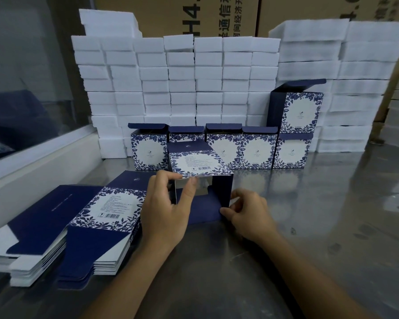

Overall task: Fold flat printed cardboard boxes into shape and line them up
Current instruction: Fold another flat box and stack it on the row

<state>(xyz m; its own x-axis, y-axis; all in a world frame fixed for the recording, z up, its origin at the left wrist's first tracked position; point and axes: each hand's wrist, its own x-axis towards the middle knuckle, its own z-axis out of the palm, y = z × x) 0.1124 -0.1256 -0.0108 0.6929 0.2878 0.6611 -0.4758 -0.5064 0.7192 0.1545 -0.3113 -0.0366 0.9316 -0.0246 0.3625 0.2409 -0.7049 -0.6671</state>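
Cartons (217, 17): brown, up the back, printed "H4." plus Chinese characters, partly cut off.
Foam (182, 79): white blocks stacked in a wall behind the row.
Table (309, 226): bare steel, shiny, carrying everything.
Flats (97, 226): unfolded stack at near left, barcode and small print on top, too fine to read.
Row (256, 150): five folded boxes lined up against the foam, lids up, a sixth stacked on the right end; tiny logo in each white oval, unreadable.
Box (200, 166): lying on its side mid-table, just ahead of both hands, open end facing the camera, barcode panel on top, long axis running away toward the row.
Flap (203, 210): navy, spread flat on the table between the hands, waiting to fold up and in.
Left hand (164, 212): thumb and forefinger pinching the top front edge, steadying.
Right hand (247, 215): fingers curled, pinching the lower right corner beside the flap; nearer hand for the tuck, by the look of it.
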